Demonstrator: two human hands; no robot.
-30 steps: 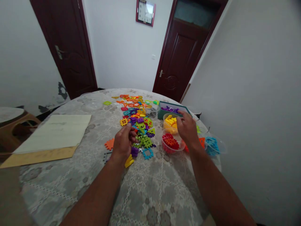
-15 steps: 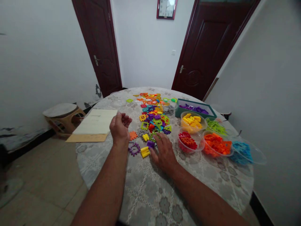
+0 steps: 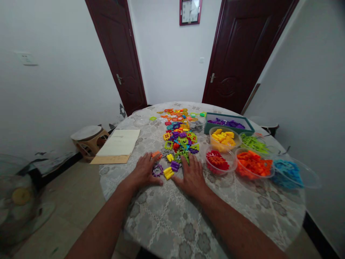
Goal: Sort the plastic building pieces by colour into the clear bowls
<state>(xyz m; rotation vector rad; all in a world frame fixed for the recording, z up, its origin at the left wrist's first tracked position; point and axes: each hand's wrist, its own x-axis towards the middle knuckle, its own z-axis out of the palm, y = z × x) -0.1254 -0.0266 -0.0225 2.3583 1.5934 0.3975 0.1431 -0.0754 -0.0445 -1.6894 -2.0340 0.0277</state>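
While the left hand (image 3: 145,171) and the right hand (image 3: 192,175) rest apart on the desk (image 3: 172,219), small plastic pieces lie between them.

Both hands are spread backs-up, fingers parted and unclenched; the left fingertips reach an orange piece (image 3: 157,155) (whether they press on it, I cannot tell), with a purple toothed ring (image 3: 157,170) just beside that hand. Nearer the right thumb sit yellow pieces (image 3: 168,173) and a purple block (image 3: 175,166), while the right fingertips are at green pieces (image 3: 180,157) at the near end of a mixed pile (image 3: 184,138). To the right, a see-through bowl (image 3: 233,157) holds red pieces (image 3: 217,160), and farther back a green box (image 3: 208,126) holds purple ones.
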